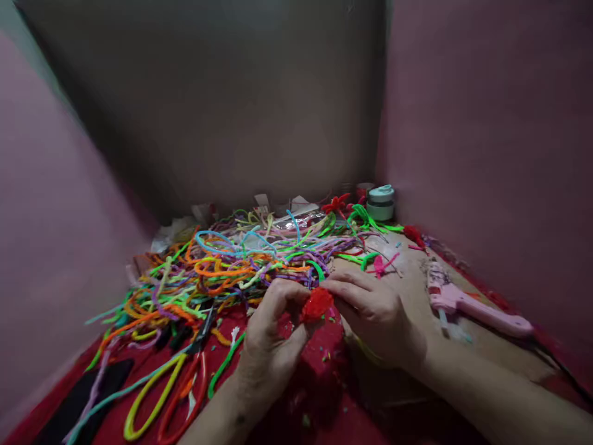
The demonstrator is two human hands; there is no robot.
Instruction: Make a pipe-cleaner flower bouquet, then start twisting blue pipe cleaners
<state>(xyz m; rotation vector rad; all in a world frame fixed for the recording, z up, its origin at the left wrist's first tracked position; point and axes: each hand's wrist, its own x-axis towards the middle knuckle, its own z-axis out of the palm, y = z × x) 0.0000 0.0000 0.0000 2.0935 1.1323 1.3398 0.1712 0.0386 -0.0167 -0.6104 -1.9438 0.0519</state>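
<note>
While both hands meet low in front of the body, a small fuzzy bright-red piece (317,304) sits between them, just above the red work surface, a green fuzzy stem (317,270) rising behind it. Left hand (274,337): wrist angled inward, fingers arched, thumb below, pinching the piece at its left side. Right hand (373,312): palm down, forearm slanting in from the lower right, fingers reaching across to the piece's upper right edge; its thumb is mostly hidden, so cannot tell whether it pinches. Red surface (340,426) is flecked with scraps. Beyond the hands, a tangled heap of multicoloured fuzzy stems (222,262); dark-bladed scissors (204,334) lie left. On the brown board (412,281) at right, a pale-pink glue gun (482,311); farther back, a pale-teal lidded container (380,204). Pink walls (486,123) flank a dim grey-brown back panel (245,111).
</note>
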